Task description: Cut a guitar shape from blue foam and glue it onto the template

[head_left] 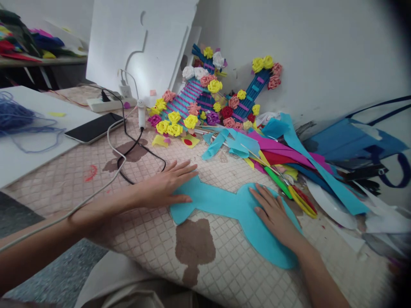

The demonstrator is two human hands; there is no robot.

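A flat turquoise cutout (218,200) lies on the quilted tablecloth in front of me, with a notched end at left, a narrow middle strip and a large rounded end at right. Across its left end rests my left hand (170,184), fingers stretched out and thumb lying on the cutout. My right hand (274,214) lies flat on the rounded end, its fingers spread. Neither hand grips anything. Scissors with yellow handles (302,201) and a green pen-like tool (278,183) sit just beyond the right hand.
Decorated blue pieces with paper flowers (189,98) lean near the wall. Crepe paper strips (289,154) pile up at right, beside a blue bag (356,139). A phone (96,128), cables, a power strip (104,102) and blue-purple yarn (19,112) are at left. A white cable crosses my left forearm.
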